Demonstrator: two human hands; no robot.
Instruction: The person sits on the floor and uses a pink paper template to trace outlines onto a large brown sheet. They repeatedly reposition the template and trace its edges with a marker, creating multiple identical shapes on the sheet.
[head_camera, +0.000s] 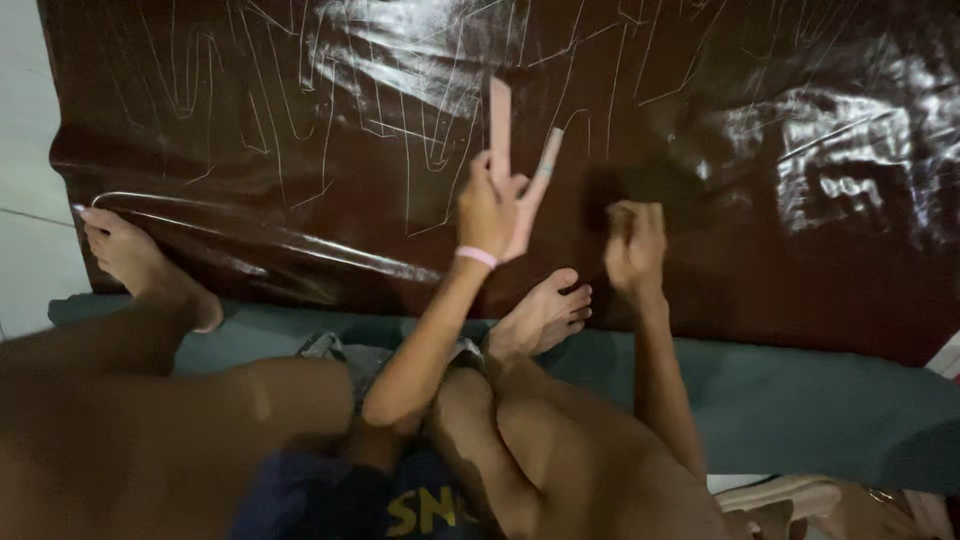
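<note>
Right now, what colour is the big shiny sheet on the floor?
Dark brown, glossy, with thin pale outlines drawn across the sheet. The head view shows it best.

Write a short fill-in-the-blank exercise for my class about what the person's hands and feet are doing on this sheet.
1. The left hand holds up a flat pink ____.
2. The dark brown sheet is marked with thin ____ outlines.
3. The left wrist wears a pink ____.
4. The right hand rests on the sheet as a closed ____.

Missing words: strip; white; band; fist
</note>
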